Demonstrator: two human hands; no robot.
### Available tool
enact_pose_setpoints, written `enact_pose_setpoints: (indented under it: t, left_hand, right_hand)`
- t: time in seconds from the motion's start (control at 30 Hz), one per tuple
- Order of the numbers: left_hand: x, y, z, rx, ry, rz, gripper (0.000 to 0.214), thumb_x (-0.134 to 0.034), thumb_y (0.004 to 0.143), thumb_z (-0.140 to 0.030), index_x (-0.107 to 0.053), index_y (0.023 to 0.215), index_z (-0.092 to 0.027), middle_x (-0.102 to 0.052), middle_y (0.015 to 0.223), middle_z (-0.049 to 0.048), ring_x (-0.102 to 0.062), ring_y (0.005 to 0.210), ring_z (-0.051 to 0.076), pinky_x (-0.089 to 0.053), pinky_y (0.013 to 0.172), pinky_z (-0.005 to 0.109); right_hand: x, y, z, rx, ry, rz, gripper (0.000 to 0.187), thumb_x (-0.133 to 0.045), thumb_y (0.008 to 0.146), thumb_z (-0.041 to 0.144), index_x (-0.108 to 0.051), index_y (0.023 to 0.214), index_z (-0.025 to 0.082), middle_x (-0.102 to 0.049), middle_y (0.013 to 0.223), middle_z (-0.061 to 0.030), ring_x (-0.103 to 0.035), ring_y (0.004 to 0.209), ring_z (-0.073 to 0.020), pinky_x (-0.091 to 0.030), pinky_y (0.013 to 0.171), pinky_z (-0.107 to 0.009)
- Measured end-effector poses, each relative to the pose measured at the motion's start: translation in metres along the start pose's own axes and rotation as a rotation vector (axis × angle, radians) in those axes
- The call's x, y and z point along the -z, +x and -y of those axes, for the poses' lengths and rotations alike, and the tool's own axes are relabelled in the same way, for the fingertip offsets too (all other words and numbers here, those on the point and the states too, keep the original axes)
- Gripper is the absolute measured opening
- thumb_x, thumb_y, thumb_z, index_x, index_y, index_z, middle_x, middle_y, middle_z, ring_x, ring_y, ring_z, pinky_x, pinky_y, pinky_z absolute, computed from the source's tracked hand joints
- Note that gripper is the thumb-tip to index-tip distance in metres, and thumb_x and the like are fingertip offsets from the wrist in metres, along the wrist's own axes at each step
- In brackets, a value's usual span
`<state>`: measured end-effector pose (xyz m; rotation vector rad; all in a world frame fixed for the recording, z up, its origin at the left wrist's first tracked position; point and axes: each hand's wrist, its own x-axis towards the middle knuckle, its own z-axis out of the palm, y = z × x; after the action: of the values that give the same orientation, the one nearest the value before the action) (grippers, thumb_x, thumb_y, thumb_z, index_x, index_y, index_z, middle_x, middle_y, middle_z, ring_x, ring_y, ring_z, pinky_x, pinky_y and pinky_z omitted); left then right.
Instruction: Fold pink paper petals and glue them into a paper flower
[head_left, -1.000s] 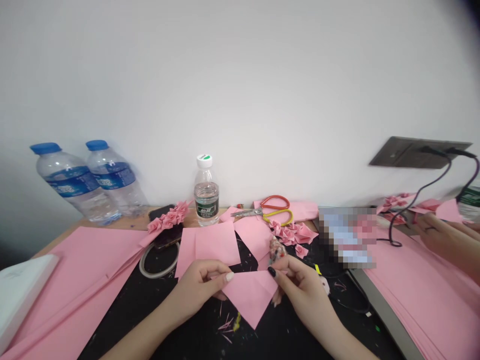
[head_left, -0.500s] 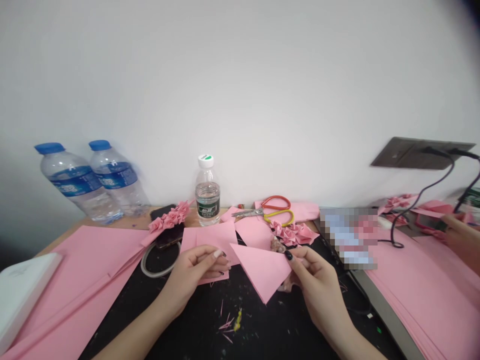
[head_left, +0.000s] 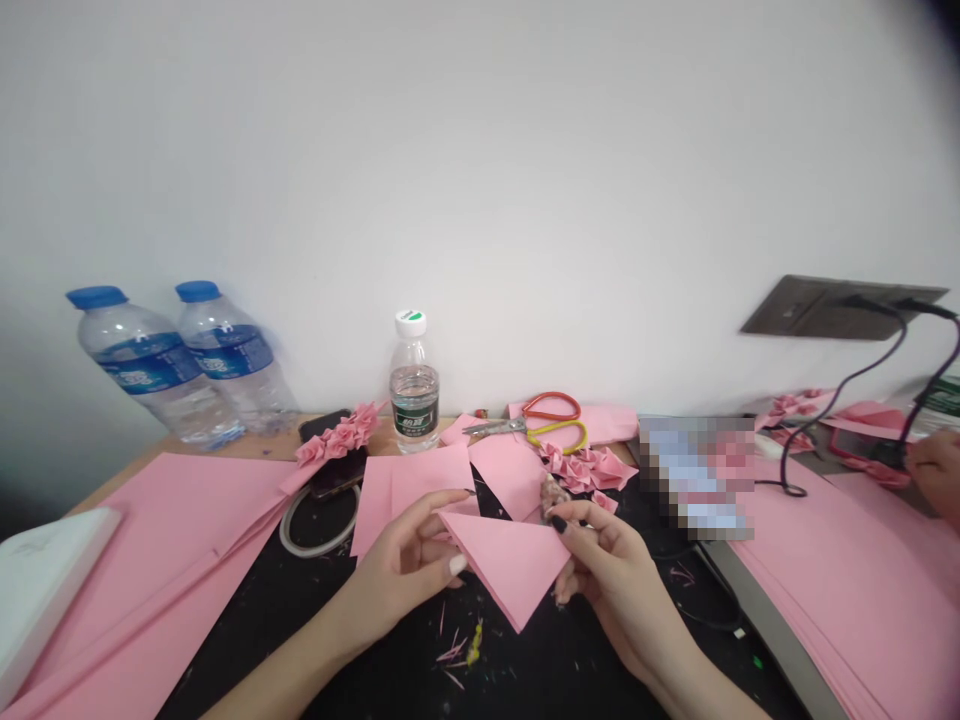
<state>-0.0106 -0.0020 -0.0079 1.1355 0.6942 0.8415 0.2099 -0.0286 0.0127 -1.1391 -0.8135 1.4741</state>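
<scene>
A pink sheet of paper folded into a triangle (head_left: 517,570) hangs over the black table surface, its point downward. My right hand (head_left: 619,575) pinches its right corner between thumb and fingers. At the opposite corner, my left hand (head_left: 409,565) has its thumb and fingers apart around the tip, without a visible grip. Behind the left hand lie pink paper squares (head_left: 420,475). Folded pink paper flowers (head_left: 589,465) and scissors with red and yellow handles (head_left: 525,427) rest beyond the triangle.
A small water bottle (head_left: 415,385) and two larger blue-capped bottles (head_left: 139,360) stand by the wall. A tape roll (head_left: 292,545) and pink sheets (head_left: 176,530) lie left. On the right are stacked sheets (head_left: 832,560), cables (head_left: 844,385) and another person's hand (head_left: 937,465).
The folded triangle has come left and slightly down with my right hand. My left thumb has parted from the fingers near its tip. The other person's hand has shifted right.
</scene>
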Motion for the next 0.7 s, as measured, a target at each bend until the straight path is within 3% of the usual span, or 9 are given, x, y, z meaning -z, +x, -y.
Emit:
enact_pose_setpoints:
  t: [0.1,0.23,0.4,0.57,0.7]
  left_hand:
    - [0.000,0.000,-0.001,-0.006,0.050,-0.021,0.042,-0.061,0.078,-0.027,-0.049,0.118,-0.025,-0.058,0.112,0.0067,-0.059,0.087,0.017,-0.050,0.072,0.028]
    - [0.000,0.001,-0.001,-0.048,0.228,-0.081,0.025,-0.061,0.073,-0.019,-0.065,0.097,-0.019,-0.062,0.108,0.0074,-0.058,0.093,0.021,-0.049,0.074,0.027]
    - [0.000,0.003,0.000,0.072,0.349,-0.191,0.021,-0.059,0.073,-0.026,-0.070,0.088,-0.017,-0.067,0.081,0.0040,-0.057,0.066,0.016,-0.048,0.060,0.025]
    - [0.000,0.004,0.000,0.038,0.345,-0.224,0.026,-0.059,0.076,-0.038,-0.065,0.070,-0.014,-0.051,0.059,-0.0023,-0.046,0.057,0.012,-0.042,0.054,0.021]
    - [-0.001,0.006,0.001,0.052,0.312,-0.245,0.035,-0.060,0.074,-0.041,-0.049,0.053,-0.015,-0.032,0.052,-0.0063,-0.036,0.051,0.009,-0.037,0.049,0.020]
  right_hand:
    - [-0.002,-0.001,-0.001,-0.010,-0.037,0.002,0.029,-0.070,0.072,0.033,-0.054,0.088,0.014,-0.059,0.043,0.0037,-0.056,0.036,-0.0095,-0.046,0.039,-0.016]
    - [-0.004,-0.002,-0.003,-0.035,-0.091,0.031,0.027,-0.067,0.074,0.034,-0.053,0.087,0.014,-0.058,0.043,0.0044,-0.055,0.035,-0.0090,-0.046,0.039,-0.016]
    - [-0.003,-0.003,-0.007,0.017,-0.133,0.145,0.029,-0.063,0.077,0.036,-0.053,0.093,0.015,-0.058,0.043,0.0047,-0.055,0.035,-0.0095,-0.044,0.038,-0.017]
    - [0.003,0.000,-0.014,0.077,-0.195,0.259,0.038,-0.071,0.068,0.030,-0.053,0.099,0.016,-0.058,0.051,0.0055,-0.053,0.038,-0.0097,-0.045,0.039,-0.020]
    - [0.008,0.001,-0.020,0.118,-0.379,0.181,0.051,-0.076,0.059,0.019,-0.055,0.106,0.018,-0.057,0.055,0.0058,-0.054,0.044,-0.0112,-0.045,0.043,-0.022]
